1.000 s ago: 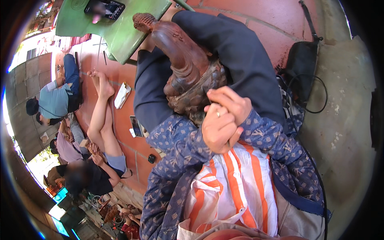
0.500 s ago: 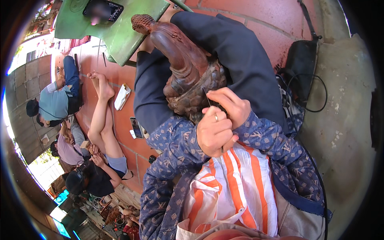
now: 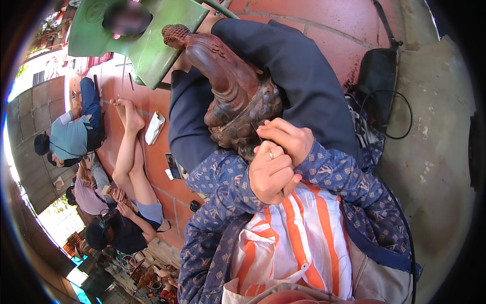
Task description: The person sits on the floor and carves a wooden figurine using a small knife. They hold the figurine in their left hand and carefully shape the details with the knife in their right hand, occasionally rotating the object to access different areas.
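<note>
While L hand (image 3: pixel 273 173) is closed round a thin tool (image 3: pixel 282 193), butt end poking out below the fist, R hand (image 3: pixel 291 139) is just fwd of it, fingers curled in nr the tool's upper end; can't tell if R is pinching it. Brown carved statue (image 3: pixel 230 96) is just beyond both hands, away from the torso: tilted, head to upper L, base twd the grip. R fingertips are right by the base edge, contact unclear. Statue is btwn the legs, dk trousers (image 3: pixel 309 76) either side. Orange/wht striped cloth (image 3: pixel 304 228) is on the near side of the hands. Blk bag (image 3: pixel 377 73) off to R, well apart from the grip.
</note>
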`<move>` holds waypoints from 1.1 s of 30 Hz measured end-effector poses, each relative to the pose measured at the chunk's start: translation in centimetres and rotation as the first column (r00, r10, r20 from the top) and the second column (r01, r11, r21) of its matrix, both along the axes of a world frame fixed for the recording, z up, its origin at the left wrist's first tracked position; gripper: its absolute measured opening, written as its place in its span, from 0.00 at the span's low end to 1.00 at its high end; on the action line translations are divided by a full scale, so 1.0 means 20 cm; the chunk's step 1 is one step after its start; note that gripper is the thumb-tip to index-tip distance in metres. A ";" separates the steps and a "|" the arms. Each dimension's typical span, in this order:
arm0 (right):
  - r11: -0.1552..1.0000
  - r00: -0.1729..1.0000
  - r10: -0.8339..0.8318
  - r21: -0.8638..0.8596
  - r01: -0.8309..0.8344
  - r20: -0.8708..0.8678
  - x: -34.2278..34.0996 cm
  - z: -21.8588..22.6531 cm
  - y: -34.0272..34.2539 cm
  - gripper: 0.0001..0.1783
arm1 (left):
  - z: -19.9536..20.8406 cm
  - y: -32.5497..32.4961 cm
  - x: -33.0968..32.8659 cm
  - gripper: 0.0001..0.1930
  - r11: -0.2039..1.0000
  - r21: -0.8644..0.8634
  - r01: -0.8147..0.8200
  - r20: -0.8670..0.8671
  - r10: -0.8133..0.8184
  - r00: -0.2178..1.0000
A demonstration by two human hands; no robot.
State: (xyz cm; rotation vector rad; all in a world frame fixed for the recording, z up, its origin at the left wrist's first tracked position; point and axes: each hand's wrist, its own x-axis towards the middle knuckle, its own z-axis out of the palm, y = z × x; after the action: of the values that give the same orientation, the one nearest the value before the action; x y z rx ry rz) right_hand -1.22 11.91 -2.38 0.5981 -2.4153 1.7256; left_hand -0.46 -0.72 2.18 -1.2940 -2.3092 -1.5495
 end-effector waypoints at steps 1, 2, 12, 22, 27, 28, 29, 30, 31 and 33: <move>1.000 0.999 -0.027 0.003 0.027 0.024 -0.01 0.00 0.00 0.18 | 0.01 0.01 -0.01 0.09 1.000 -0.015 -0.006 -0.012 0.005 1.000; 0.999 0.997 -0.053 0.007 0.053 0.047 -0.03 0.01 0.01 0.16 | 0.01 0.02 -0.04 0.09 0.999 -0.030 -0.012 -0.025 0.011 1.000; 0.996 0.991 -0.091 -0.003 0.091 0.099 -0.09 0.04 0.02 0.17 | 0.00 0.06 -0.09 0.08 0.995 -0.057 -0.076 -0.016 0.076 0.997; 0.999 0.995 0.019 0.033 -0.022 0.096 -0.08 0.03 0.03 0.15 | 0.00 0.07 -0.04 0.09 0.988 -0.018 -0.154 -0.007 0.154 0.988; 0.999 0.996 -0.035 0.011 0.034 0.080 -0.12 0.05 0.03 0.12 | 0.00 0.07 -0.08 0.09 0.987 0.013 -0.158 -0.021 0.158 0.987; 0.998 0.992 -0.025 0.067 0.017 0.121 -0.11 0.04 0.03 0.12 | -0.01 0.07 -0.07 0.10 0.983 -0.014 -0.182 0.003 0.182 0.983; 0.996 0.995 0.024 0.080 -0.032 0.098 -0.09 0.04 0.03 0.13 | 0.00 0.06 -0.05 0.10 0.981 -0.010 -0.195 0.017 0.195 0.981; 0.993 0.995 0.070 0.095 -0.077 0.075 -0.07 0.03 0.03 0.13 | 0.02 0.06 0.00 0.10 0.979 -0.003 -0.205 0.031 0.205 0.978; 0.986 0.992 0.115 0.112 -0.121 0.052 -0.07 0.04 0.03 0.13 | 0.03 0.06 0.02 0.10 0.977 0.003 -0.215 0.044 0.214 0.976; 0.997 0.992 0.081 0.010 -0.083 0.098 -0.10 0.06 0.05 0.17 | 0.00 0.08 -0.03 0.11 0.976 0.022 -0.217 0.009 0.217 0.976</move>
State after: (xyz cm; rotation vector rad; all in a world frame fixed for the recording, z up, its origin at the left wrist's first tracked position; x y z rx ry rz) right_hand -3.16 12.99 -1.13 0.6378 -2.5041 1.8117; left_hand -0.96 0.79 2.13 -0.9933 -2.3373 -1.5052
